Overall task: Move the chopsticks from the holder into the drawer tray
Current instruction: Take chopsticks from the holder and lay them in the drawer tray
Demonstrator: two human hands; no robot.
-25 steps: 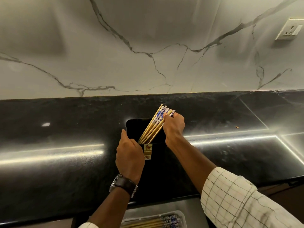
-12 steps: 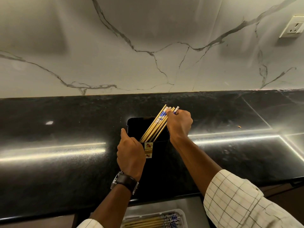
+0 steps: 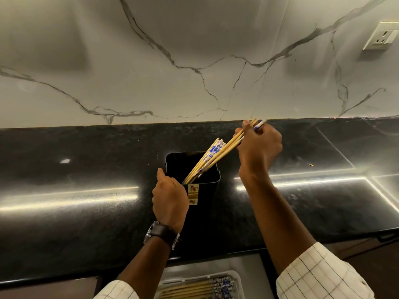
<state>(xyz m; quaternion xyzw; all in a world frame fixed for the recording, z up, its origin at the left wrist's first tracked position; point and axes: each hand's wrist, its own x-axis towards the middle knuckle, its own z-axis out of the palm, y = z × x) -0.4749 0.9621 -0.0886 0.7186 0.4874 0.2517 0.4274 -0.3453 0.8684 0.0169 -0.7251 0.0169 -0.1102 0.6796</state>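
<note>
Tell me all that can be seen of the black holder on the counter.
The black holder is a tall, squarish container with rounded corners, looking like glossy plastic, open at the top. It stands upright on the dark counter, near the front edge. A small gold and red label sits on its near face. The left hand wraps its left side. Several chopsticks lean out of it toward the right, and the right hand has its grip on some.
</note>
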